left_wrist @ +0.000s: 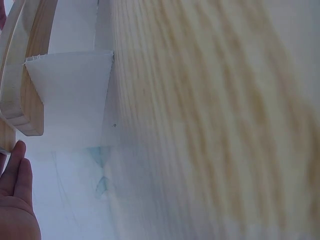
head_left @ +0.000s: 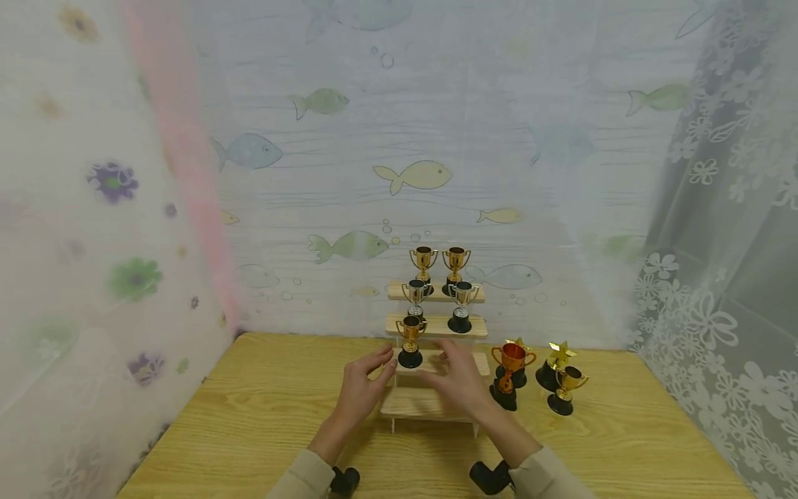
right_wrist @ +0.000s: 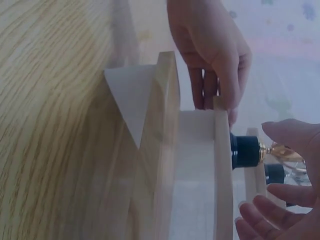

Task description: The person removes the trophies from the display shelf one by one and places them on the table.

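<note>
My left hand (head_left: pixel 364 384) is at the left end of the second-lowest tier of a wooden step stand (head_left: pixel 430 405), its extended fingers (left_wrist: pixel 22 182) at the board's end. In the right wrist view, its thumb overlaps the board's edge. On that tier stands a bronze-gold trophy cup (head_left: pixel 411 333) with a black base (right_wrist: pixel 247 151), upright at the left side. My right hand (head_left: pixel 460 381) hovers over the same tier, to the right of the cup, thumb and fingers spread with nothing between them. Two silver cups (head_left: pixel 463 294) and two gold cups (head_left: pixel 456 258) occupy the upper tiers.
To the right of the stand, on the wooden table (head_left: pixel 280 388), are a red cup (head_left: pixel 514 357), star trophies (head_left: pixel 561 355) and a small gold cup (head_left: pixel 570 381). A fish-patterned curtain (head_left: pixel 349 173) hangs behind, with a lacy one (head_left: pixel 717 319) at the right.
</note>
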The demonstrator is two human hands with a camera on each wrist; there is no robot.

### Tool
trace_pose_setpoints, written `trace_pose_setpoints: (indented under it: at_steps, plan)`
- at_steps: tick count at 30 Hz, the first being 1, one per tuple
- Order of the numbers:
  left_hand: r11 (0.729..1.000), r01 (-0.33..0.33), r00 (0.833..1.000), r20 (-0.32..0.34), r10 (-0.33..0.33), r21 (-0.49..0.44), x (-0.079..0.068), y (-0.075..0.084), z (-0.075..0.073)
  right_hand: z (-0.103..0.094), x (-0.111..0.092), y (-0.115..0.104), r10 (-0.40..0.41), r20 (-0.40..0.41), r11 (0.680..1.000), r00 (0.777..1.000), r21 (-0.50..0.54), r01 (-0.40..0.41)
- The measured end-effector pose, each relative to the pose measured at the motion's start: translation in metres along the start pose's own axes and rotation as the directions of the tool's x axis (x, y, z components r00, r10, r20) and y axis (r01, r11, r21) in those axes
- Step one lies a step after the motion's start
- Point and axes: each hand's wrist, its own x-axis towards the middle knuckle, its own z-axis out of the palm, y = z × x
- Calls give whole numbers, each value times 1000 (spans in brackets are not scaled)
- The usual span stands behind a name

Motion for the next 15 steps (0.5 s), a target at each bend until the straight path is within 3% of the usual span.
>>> trace_pose_setpoints:
  at_steps: [5,15]
  plan:
    - [1000,-3,1000,-5,3,2,1,1,-1,8,7,-2,-27,-2,1000,1000,12,27]
    - [1000,-20,1000,-15,20,7,1,0,0,24,16,-2,6,-25,999,1000,34,-5]
